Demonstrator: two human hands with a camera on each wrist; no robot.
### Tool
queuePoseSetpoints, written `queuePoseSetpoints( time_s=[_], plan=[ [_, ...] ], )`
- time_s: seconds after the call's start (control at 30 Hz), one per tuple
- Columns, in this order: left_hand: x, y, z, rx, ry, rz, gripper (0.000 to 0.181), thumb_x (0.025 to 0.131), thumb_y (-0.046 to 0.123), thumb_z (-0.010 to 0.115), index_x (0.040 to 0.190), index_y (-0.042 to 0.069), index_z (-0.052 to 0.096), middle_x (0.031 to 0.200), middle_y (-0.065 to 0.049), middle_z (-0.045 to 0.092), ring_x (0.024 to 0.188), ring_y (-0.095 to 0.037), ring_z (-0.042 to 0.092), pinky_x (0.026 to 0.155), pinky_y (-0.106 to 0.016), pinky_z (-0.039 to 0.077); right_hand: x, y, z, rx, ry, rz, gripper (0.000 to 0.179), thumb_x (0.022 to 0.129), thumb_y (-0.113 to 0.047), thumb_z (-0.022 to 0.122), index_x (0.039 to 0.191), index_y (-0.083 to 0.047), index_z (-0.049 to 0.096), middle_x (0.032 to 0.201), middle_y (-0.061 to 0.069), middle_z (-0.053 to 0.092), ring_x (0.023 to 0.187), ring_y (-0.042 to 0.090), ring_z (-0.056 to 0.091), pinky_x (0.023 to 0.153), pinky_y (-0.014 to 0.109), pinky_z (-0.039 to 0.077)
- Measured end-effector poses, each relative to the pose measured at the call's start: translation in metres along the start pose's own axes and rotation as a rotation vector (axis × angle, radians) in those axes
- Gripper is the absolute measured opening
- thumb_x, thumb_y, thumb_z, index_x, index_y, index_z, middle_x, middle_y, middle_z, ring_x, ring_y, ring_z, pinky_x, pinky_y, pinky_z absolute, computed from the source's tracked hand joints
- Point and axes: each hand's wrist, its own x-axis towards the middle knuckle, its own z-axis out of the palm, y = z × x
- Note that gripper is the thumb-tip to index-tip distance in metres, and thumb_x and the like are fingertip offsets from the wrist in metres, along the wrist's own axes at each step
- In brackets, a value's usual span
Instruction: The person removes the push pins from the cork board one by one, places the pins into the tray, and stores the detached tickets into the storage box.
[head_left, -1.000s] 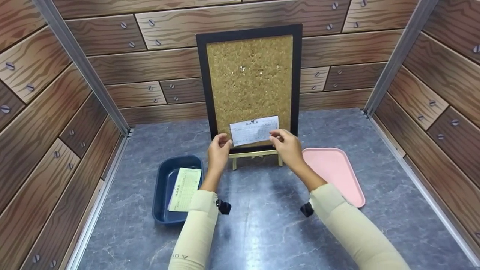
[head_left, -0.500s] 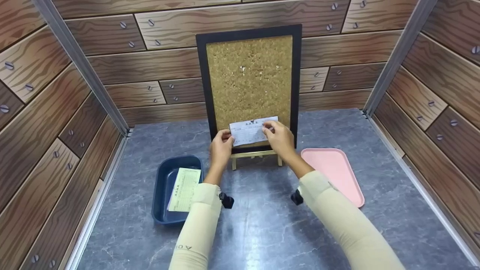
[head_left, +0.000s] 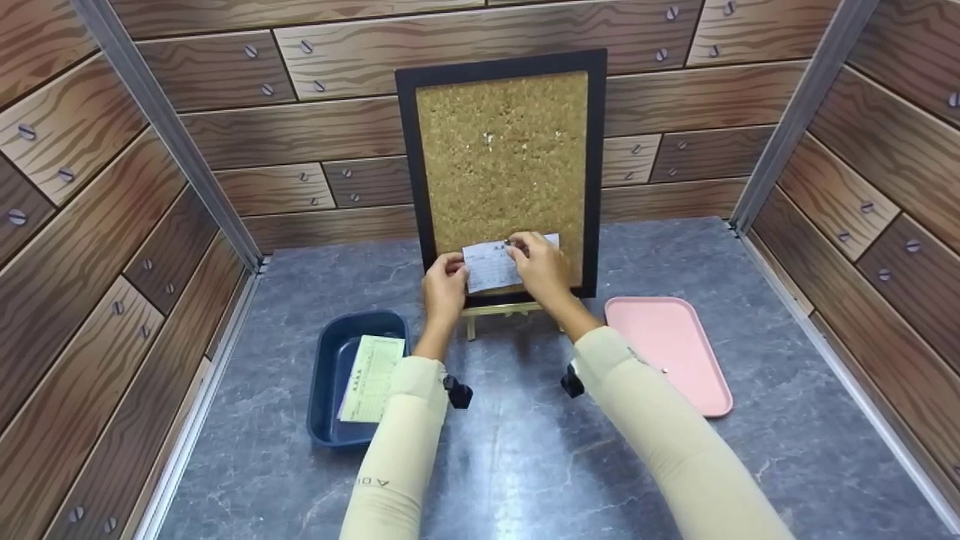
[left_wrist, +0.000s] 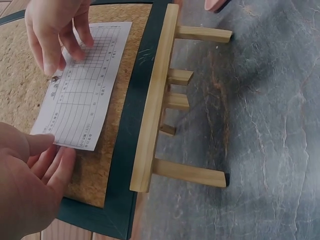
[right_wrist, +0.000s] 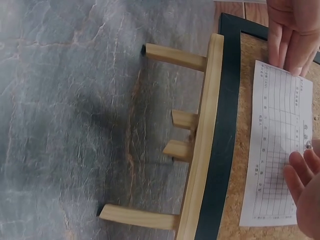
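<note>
A white printed receipt slip [head_left: 486, 268] lies against the lower part of the cork board [head_left: 501, 165]. At its left edge my left hand [head_left: 445, 289] pinches it, thumb on the front, as the left wrist view [left_wrist: 30, 180] shows. My right hand [head_left: 544, 268] reaches across the slip's right half, its thumb and index finger at the small pushpin [left_wrist: 55, 79] in the slip's top edge. The pin also shows beside a fingertip in the right wrist view [right_wrist: 308, 144]. Behind the right hand, part of the slip is hidden.
The black-framed board stands on a wooden easel [head_left: 499, 308]. At left, a dark blue tray [head_left: 321, 375] holds green slips [head_left: 373, 379], partly behind the left sleeve. A pink tray [head_left: 667, 337] lies at right, partly under the right sleeve. Wood-patterned walls enclose the sides and back.
My right hand has moved left and up from the slip's right edge to the pin at its top. The left hand has shifted slightly up and right at the left edge.
</note>
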Motion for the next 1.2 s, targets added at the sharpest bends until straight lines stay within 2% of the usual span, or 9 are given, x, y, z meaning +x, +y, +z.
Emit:
queuePoseSetpoints(
  time_s=[0.23, 0.4, 0.77, 1.2],
  plan=[
    [0.004, 0.001, 0.001, 0.014, 0.020, 0.037, 0.017, 0.087, -0.002, 0.067, 0.102, 0.001, 0.074, 0.092, -0.012, 0.075, 0.084, -0.023, 0.068, 0.075, -0.029, 0.053, 0.003, -0.002, 0.006, -0.018, 0.006, 0.039, 0.018, 0.093, -0.027, 0.072, 0.105, -0.014, 0.075, 0.101, 0.003, 0.073, 0.092, 0.024, 0.070, 0.077, 0.047, 0.051],
    [0.005, 0.001, 0.000, 0.007, 0.021, 0.036, 0.015, 0.088, -0.002, 0.067, 0.101, 0.000, 0.074, 0.092, -0.013, 0.075, 0.084, -0.024, 0.068, 0.075, -0.029, 0.053, 0.005, -0.003, 0.010, -0.011, 0.013, 0.053, 0.017, 0.093, -0.027, 0.072, 0.103, -0.014, 0.074, 0.100, 0.003, 0.073, 0.090, 0.024, 0.069, 0.077, 0.048, 0.051],
    [0.007, 0.001, 0.000, 0.011, 0.011, 0.032, 0.015, 0.087, -0.002, 0.067, 0.100, 0.001, 0.074, 0.090, -0.012, 0.075, 0.082, -0.022, 0.066, 0.073, -0.027, 0.052, 0.005, 0.000, 0.013, 0.015, 0.036, 0.017, 0.010, 0.091, -0.020, 0.072, 0.096, -0.011, 0.071, 0.092, 0.006, 0.069, 0.084, 0.024, 0.065, 0.073, 0.045, 0.050],
    [0.005, 0.002, 0.000, -0.008, 0.001, 0.016, 0.015, 0.089, -0.002, 0.067, 0.102, 0.000, 0.074, 0.092, -0.013, 0.074, 0.083, -0.021, 0.066, 0.073, -0.026, 0.052, 0.002, 0.002, 0.016, 0.011, 0.057, 0.001, 0.013, 0.092, -0.021, 0.072, 0.101, -0.012, 0.069, 0.093, 0.004, 0.068, 0.084, 0.023, 0.065, 0.071, 0.045, 0.051]
  ],
)
